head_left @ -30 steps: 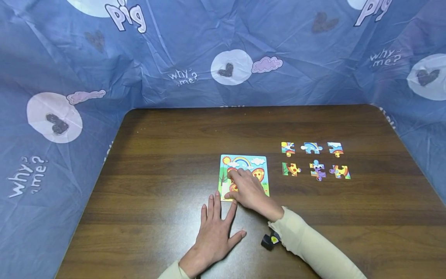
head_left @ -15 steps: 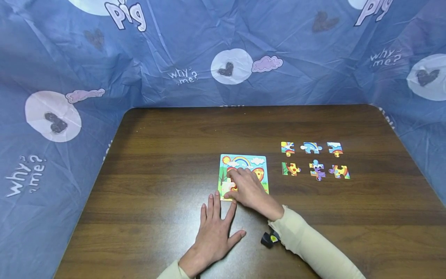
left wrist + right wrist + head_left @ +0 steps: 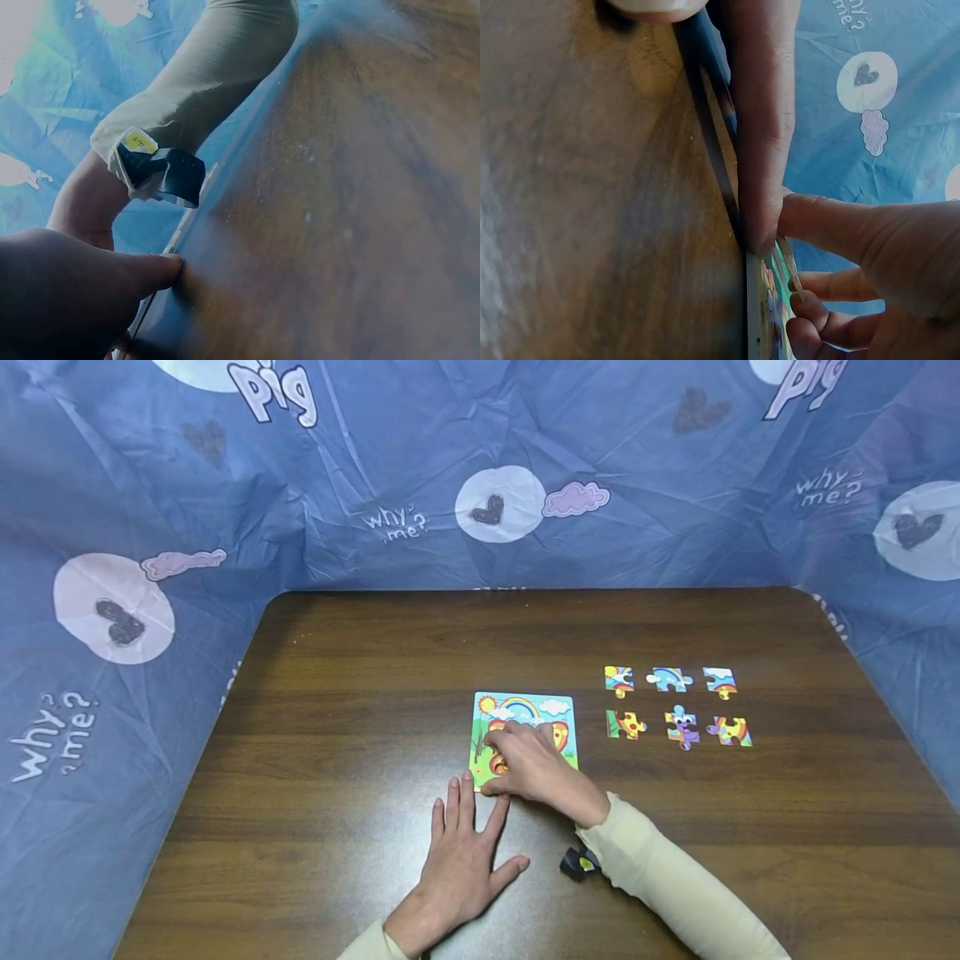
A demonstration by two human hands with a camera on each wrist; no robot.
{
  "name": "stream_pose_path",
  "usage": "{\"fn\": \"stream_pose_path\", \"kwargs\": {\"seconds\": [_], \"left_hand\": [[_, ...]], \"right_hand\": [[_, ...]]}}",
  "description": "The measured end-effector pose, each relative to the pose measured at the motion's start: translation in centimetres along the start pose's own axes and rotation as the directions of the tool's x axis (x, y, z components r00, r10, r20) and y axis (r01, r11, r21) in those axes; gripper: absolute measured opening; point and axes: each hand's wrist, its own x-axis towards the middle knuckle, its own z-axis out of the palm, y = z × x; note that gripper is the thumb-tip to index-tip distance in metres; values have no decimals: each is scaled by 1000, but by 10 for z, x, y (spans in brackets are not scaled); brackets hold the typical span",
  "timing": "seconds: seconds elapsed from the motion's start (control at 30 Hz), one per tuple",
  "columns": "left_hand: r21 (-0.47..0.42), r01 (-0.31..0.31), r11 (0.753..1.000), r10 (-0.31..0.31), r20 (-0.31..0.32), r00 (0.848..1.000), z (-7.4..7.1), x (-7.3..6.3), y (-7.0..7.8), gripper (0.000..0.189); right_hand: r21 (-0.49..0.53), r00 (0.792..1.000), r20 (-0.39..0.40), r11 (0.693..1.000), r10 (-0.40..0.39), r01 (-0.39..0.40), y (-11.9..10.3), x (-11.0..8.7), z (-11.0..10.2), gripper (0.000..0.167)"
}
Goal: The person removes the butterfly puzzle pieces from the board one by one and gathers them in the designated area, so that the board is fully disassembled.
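Observation:
A square puzzle board (image 3: pixel 555 707) with a sun, rainbow and butterfly picture lies near the middle of the table. My right hand (image 3: pixel 536 766) is over its lower left part, thumb at the near edge and fingers bent. In the right wrist view a thin puzzle piece (image 3: pixel 790 268) is pinched between that thumb and the fingertips, slightly tilted against the board's face. Much of the board is hidden under the hand. My left hand (image 3: pixel 462 867) lies flat on the table with fingers spread, some fingertips at the board's near left edge.
Several loose puzzle pieces (image 3: pixel 669 678) lie in two rows right of the board on the brown wooden table (image 3: pixel 360 643). A small black wrist device (image 3: pixel 577 864) sits by the right sleeve. A blue printed cloth (image 3: pixel 420 435) hangs behind and at the sides.
The white patch at the board's lower left, seen half a second ago, now shows green printed picture. The right hand has shifted very slightly left. The left hand stays put.

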Motion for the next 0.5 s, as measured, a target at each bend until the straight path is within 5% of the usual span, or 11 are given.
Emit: {"fn": "stream_pose_path", "kwargs": {"seconds": [0.17, 0.5], "left_hand": [[-9, 0, 1000, 0, 10, 1000, 0, 0, 0, 78], [0, 8, 1000, -8, 3, 1000, 0, 0, 0, 78]], "right_hand": [[20, 1000, 21, 1000, 11, -11, -1, 1, -1, 58], [14, 997, -76, 1000, -22, 23, 7, -1, -7, 56]]}}
